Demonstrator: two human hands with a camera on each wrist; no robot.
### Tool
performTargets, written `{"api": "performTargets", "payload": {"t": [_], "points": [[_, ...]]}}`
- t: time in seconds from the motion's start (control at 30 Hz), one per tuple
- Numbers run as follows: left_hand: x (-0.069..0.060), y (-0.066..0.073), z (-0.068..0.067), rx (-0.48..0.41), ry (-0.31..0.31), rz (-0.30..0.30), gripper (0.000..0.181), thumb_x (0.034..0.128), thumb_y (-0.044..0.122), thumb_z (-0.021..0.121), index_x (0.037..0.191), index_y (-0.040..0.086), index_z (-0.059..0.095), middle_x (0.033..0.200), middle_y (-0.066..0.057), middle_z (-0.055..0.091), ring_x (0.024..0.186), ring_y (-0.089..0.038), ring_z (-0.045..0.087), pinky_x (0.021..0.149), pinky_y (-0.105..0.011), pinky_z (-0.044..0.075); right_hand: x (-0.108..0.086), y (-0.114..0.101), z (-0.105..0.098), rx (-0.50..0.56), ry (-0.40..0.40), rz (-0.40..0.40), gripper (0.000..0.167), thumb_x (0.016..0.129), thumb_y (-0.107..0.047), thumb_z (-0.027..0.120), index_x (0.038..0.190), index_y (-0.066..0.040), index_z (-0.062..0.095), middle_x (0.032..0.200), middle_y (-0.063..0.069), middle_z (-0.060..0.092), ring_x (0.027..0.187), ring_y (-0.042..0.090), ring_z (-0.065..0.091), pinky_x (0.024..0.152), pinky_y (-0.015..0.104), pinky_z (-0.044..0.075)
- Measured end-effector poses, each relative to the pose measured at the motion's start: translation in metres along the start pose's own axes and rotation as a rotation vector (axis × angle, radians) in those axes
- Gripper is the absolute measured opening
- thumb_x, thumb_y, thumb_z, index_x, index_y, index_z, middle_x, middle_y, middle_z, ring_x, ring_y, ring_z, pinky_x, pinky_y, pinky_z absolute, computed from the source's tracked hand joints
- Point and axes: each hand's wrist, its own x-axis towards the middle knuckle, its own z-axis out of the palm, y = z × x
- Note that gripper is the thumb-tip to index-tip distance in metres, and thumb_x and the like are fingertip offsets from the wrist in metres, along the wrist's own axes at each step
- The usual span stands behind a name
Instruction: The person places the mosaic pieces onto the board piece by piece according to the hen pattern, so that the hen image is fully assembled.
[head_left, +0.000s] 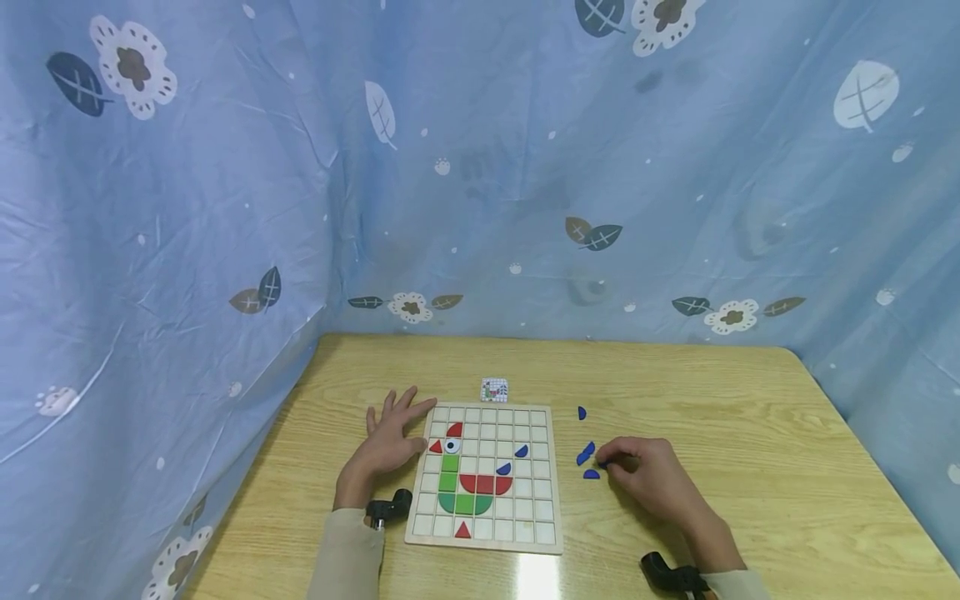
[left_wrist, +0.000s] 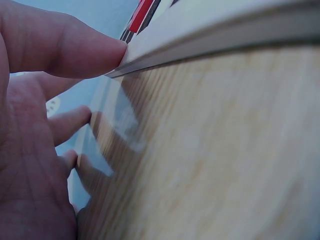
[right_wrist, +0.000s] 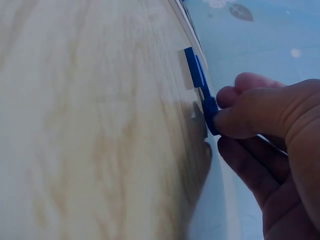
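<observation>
The left hand (head_left: 388,444) lies at the left side of a square wooden grid board (head_left: 525,547), fingers spread. In the left wrist view its thumb (left_wrist: 75,47) touches the board's edge. To the right of the board, the right hand (head_left: 660,479) pinches a dark blue half-round piece (right_wrist: 210,116) between thumb and fingertips, at the tabletop. Beside those fingertips lie further blue half-round pieces (head_left: 592,474). On the board, red, green and white pieces form a bird-like figure, with a green square (head_left: 448,482) in its neck and two blue half-rounds (head_left: 522,451) tilted at the right.
A small pattern card (head_left: 494,389) lies just behind the board. One blue half-round (head_left: 582,412) sits apart on the wooden table (head_left: 690,383), farther back. A blue patterned curtain (head_left: 487,208) hangs behind and along the sides of the table.
</observation>
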Motion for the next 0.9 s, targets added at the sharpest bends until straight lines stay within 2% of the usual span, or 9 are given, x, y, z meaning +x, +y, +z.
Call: {"api": "performTargets", "payload": {"t": [0.2,0.43,0.7,0.8,0.9], "points": [[0.000,0.001,0.001,-0.003,0.008,0.002,0.073,0.0926,0.009,0.068,0.164,0.018,0.054,0.183,-0.019,0.018,0.170,-0.048,-0.008,0.127,-0.073,-0.020,0.000,-0.002,-0.001,-0.008,-0.017,-0.030,0.036,0.085,0.012,0.079,0.098,-0.022,0.084,0.097,-0.014,0.083,0.095,0.004,0.078,0.086,0.032,0.066],[0.000,0.001,0.000,-0.001,0.001,-0.001,0.073,0.0936,0.010,0.068,0.165,0.019,0.053,0.184,-0.017,0.017,0.170,-0.046,-0.010,0.128,-0.072,-0.021,-0.004,0.000,-0.001,0.005,-0.046,-0.025,0.036,0.086,0.007,0.083,0.100,-0.025,0.084,0.099,-0.016,0.082,0.097,0.004,0.077,0.088,0.031,0.066],[0.001,-0.001,0.001,0.000,-0.003,0.003,0.073,0.0942,0.009,0.067,0.165,0.019,0.052,0.184,-0.017,0.016,0.170,-0.046,-0.010,0.127,-0.072,-0.022,-0.001,-0.005,0.002,-0.013,-0.017,-0.077,0.036,0.085,0.011,0.083,0.096,-0.022,0.083,0.098,-0.013,0.082,0.095,0.004,0.078,0.083,0.029,0.066],[0.001,0.000,0.001,-0.008,-0.003,0.004,0.073,0.0940,0.009,0.068,0.165,0.019,0.052,0.184,-0.017,0.016,0.170,-0.046,-0.010,0.127,-0.072,-0.022,0.004,-0.011,0.003,0.004,-0.009,-0.105,0.033,0.085,0.012,0.083,0.095,-0.019,0.083,0.097,-0.010,0.083,0.094,0.007,0.079,0.082,0.029,0.066],[0.000,0.000,0.001,-0.009,-0.002,0.002,0.073,0.0944,0.009,0.067,0.165,0.020,0.052,0.184,-0.017,0.016,0.170,-0.046,-0.010,0.127,-0.072,-0.022,0.012,-0.017,0.007,0.020,-0.002,-0.175,0.031,0.084,0.014,0.082,0.095,-0.015,0.084,0.096,-0.007,0.084,0.091,0.009,0.079,0.079,0.030,0.066]]}}
